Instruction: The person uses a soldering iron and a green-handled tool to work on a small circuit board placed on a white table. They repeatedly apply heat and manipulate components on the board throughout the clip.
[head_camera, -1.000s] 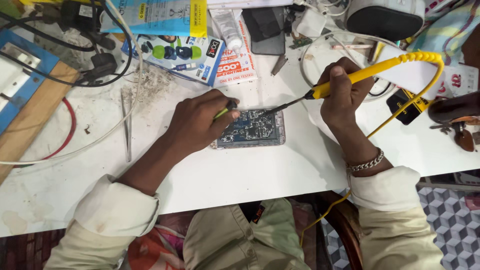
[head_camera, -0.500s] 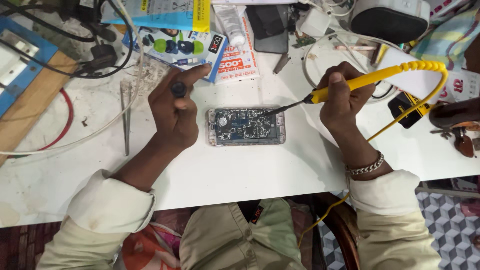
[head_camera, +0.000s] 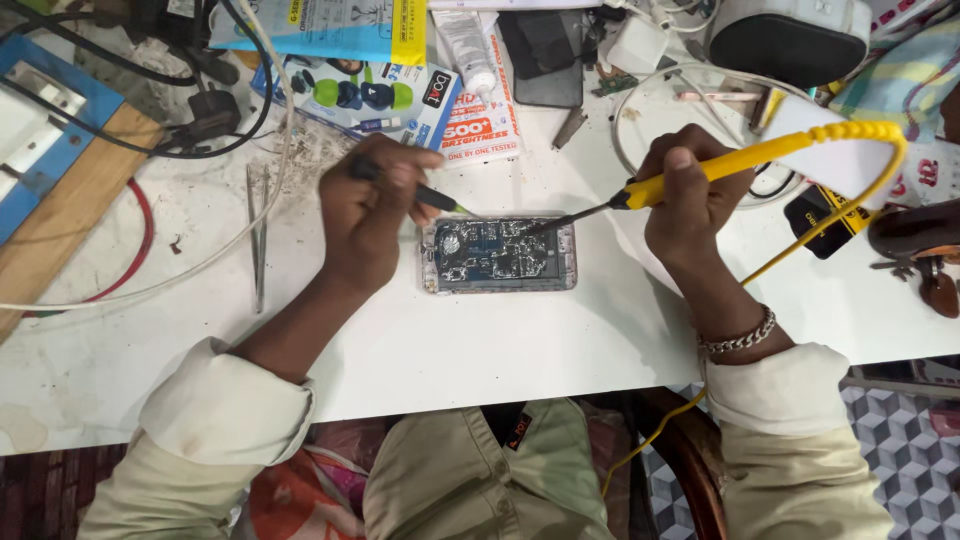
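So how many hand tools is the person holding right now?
2: a yellow-handled soldering iron in the right hand, tip on the opened phone, and a thin dark tool in the left hand.

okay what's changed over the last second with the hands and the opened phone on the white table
The left hand lifted off the opened phone with exposed circuit board, now holding a thin dark tool angled toward it. The right hand keeps the yellow-handled soldering iron tip on the board. The phone stayed put.

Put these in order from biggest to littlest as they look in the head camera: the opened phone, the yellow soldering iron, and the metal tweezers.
1. yellow soldering iron, longest with its handle and dark tip
2. opened phone, shorter but much wider
3. metal tweezers, thinnest; about as long as the phone, so length alone would not separate them
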